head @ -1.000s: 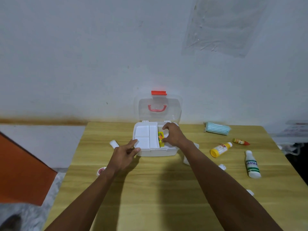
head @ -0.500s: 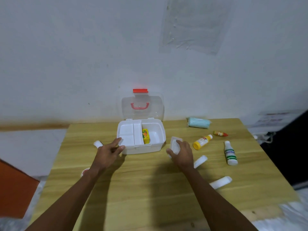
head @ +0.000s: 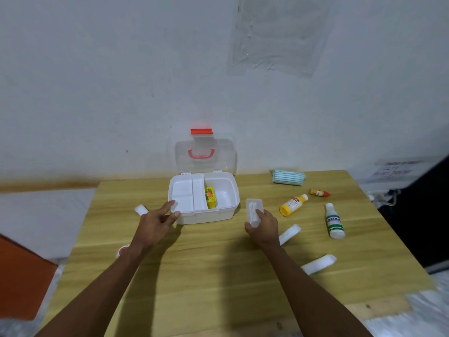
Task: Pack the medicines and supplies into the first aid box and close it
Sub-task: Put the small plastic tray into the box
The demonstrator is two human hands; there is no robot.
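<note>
The right hand (head: 263,224) grips a clear packet (head: 254,211) at the first aid box's (head: 206,215) 3 o'clock. The left hand (head: 155,223), fingers spread, touches its 8 o'clock corner.

Dim, flat indoor light; soft arm shadows on the table (head: 218,276); wide-angle bending and blur at frame edges.

One head-worn wide-angle view looks forward and down over the table (head: 218,276) toward the wall (head: 121,81).

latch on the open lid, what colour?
Red-orange: the latch tops the clear lid. Head view, the only one.
</note>
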